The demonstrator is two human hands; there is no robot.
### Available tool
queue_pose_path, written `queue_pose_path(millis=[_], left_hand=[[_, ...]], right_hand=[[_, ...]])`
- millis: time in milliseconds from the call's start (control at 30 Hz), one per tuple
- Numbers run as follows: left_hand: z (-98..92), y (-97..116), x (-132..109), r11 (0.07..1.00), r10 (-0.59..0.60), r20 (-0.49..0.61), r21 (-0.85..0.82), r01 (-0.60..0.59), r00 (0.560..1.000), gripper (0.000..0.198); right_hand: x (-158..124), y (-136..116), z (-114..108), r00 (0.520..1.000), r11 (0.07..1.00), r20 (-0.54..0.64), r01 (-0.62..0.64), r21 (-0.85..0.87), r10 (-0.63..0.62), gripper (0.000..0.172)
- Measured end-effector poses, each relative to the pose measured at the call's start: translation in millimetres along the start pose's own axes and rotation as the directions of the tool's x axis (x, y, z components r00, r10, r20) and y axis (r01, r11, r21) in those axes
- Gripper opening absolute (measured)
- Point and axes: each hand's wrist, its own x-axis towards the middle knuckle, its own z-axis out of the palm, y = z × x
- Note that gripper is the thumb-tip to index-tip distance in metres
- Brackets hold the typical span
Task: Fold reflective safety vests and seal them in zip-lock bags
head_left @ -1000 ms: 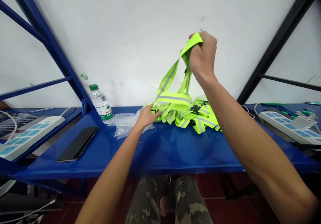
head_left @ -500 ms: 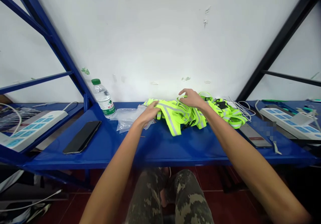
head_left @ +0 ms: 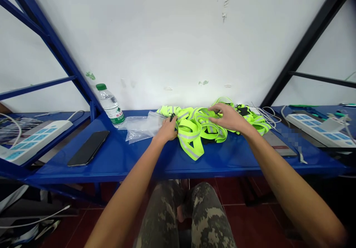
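Observation:
A tangle of neon-yellow reflective straps with silver stripes lies on the blue table. At its left end my left hand is closed on a small black buckle; the fingertips are partly hidden. My right hand reaches over the right part of the pile, thumb and fingers apart, with nothing visible between them. More straps with a black buckle lie behind and to the right of that hand. Clear plastic bags lie just left of my left hand.
A water bottle with a green cap stands by the wall, a black phone in front of it. To the right are a grey flat device and white cables. Power strips and blue frame posts flank the table.
The near straps have loosened into loops and hang closer to the table's front. My left hand has come to a black buckle; my right hand has moved slightly right and down.

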Motion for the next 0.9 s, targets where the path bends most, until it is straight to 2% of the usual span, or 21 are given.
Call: queue_pose_path(millis=[33,67,133,167,200,267,333,400,500,600,633,667,733,800,833,900], left_hand=[[-1.6,0.5,0.6,0.999,-0.011,0.008,0.048,0.011,1.000,0.071],[-3.6,1.7,1.8,0.995,-0.018,-0.007,0.100,0.019,1.000,0.067],[-8.1,5.5,6.1,0.979,-0.003,-0.041,0.204,0.011,0.999,0.058],[-10.4,7.6,9.0,0.968,0.017,-0.039,0.250,-0.006,0.999,0.054],[-12.6,9.3,12.1,0.956,0.039,-0.019,0.291,-0.032,0.999,0.049],[-17.5,11.0,18.0,0.938,0.069,0.057,0.336,-0.085,0.996,0.041],[-23.6,9.4,22.2,0.938,0.073,0.127,0.327,-0.112,0.989,0.036],[-32.2,4.4,24.4,0.947,0.067,0.140,0.303,-0.107,0.988,0.029],[-50.5,-6.5,25.7,0.980,0.044,0.015,0.196,-0.046,0.999,0.018],[-73.0,-13.7,27.1,0.985,-0.019,-0.141,-0.170,-0.005,0.990,0.007],[-80.5,-14.2,27.6,0.939,-0.089,-0.184,-0.343,0.021,0.979,0.005],[-87.6,-13.6,28.1,0.849,-0.189,-0.215,-0.527,0.049,0.958,0.005],[-99.8,-10.7,29.1,0.553,-0.423,-0.222,-0.831,0.057,0.878,0.007],[-108.4,-7.9,30.2,0.270,-0.604,-0.195,-0.962,-0.032,0.773,0.009],[-111.3,-7.5,30.9,0.185,-0.660,-0.187,-0.979,-0.085,0.727,0.009],[-115.5,-9.9,33.0,0.112,-0.729,-0.183,-0.982,-0.149,0.659,0.008]], right_hand=[[-10.7,-3.1,-5.4,0.999,1.000,0.046,-0.005,0.014,0.004,0.020],[-21.6,-6.1,-8.2,0.990,0.999,0.141,-0.001,0.032,-0.004,0.018],[-42.0,-10.1,-4.2,0.927,0.998,0.371,0.054,0.028,-0.061,0.019],[-50.4,-10.6,2.1,0.899,0.995,0.431,0.100,-0.028,-0.078,0.019],[-56.7,-10.0,10.4,0.892,0.983,0.446,0.141,-0.118,-0.074,0.025],[-63.0,-6.0,29.1,0.912,0.929,0.411,0.171,-0.329,-0.023,0.037],[-61.6,-0.7,44.7,0.930,0.866,0.365,0.147,-0.479,0.044,0.038],[-55.5,3.8,53.1,0.936,0.822,0.340,0.120,-0.557,0.093,0.036],[-45.3,6.5,53.4,0.934,0.800,0.344,0.134,-0.585,0.095,0.031],[-39.1,5.1,49.8,0.931,0.812,0.358,0.157,-0.562,0.068,0.031],[-38.2,4.1,49.7,0.930,0.814,0.362,0.159,-0.558,0.067,0.032],[-37.8,2.8,50.4,0.926,0.814,0.370,0.160,-0.558,0.072,0.031],[-37.4,0.0,52.7,0.915,0.811,0.394,0.166,-0.561,0.086,0.028],[-35.5,-2.3,51.7,0.909,0.819,0.405,0.158,-0.552,0.098,0.028],[-33.3,-2.9,48.0,0.912,0.832,0.398,0.140,-0.537,0.103,0.028],[-24.8,-2.2,32.5,0.931,0.877,0.348,0.075,-0.475,0.108,0.029]])
